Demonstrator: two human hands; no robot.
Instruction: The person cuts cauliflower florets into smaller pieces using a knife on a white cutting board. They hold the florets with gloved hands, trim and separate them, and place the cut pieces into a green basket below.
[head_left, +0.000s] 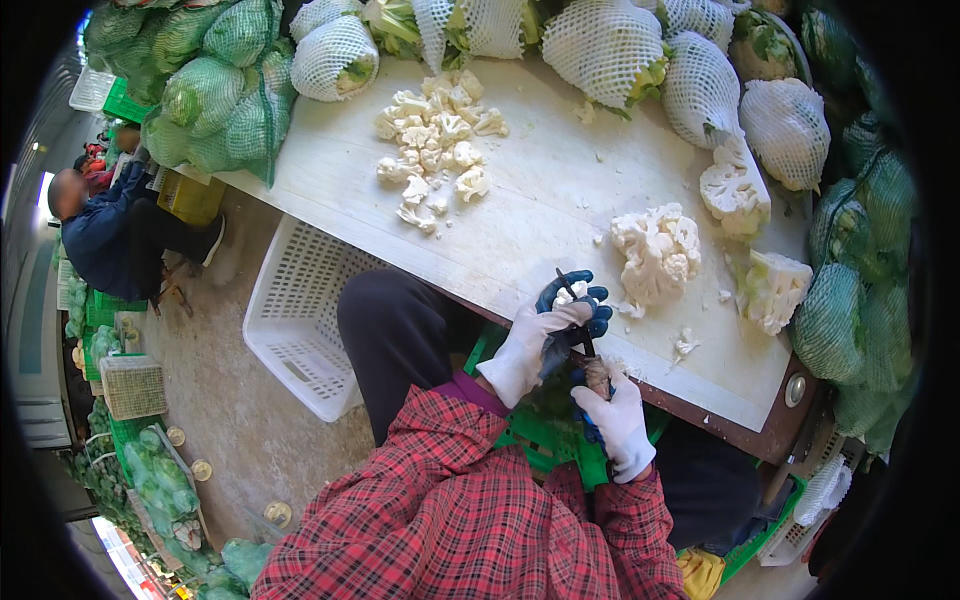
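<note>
My left hand (536, 337), in a white glove with dark blue coated fingers, is closed around a cauliflower floret (571, 294) at the table's near edge. A knife (586, 345) with a wrapped handle is gripped in my right hand (619, 420), gloved the same way. Its dark blade points away from me and crosses the floret and my left fingers. Just right of my left hand lies a large cut cauliflower head (657, 255). Farther off to the left is a pile of loose florets (435, 142). Two cauliflower pieces (733, 191) (776, 291) sit toward the right.
Foam-netted cauliflowers (600, 52) line the table's (547, 187) far side. Green mesh sacks (217, 105) (862, 300) bulge over both ends. Beside my left knee stands a white plastic basket (300, 315); a green crate (555, 442) is under the table. A person (112, 225) sits at far left.
</note>
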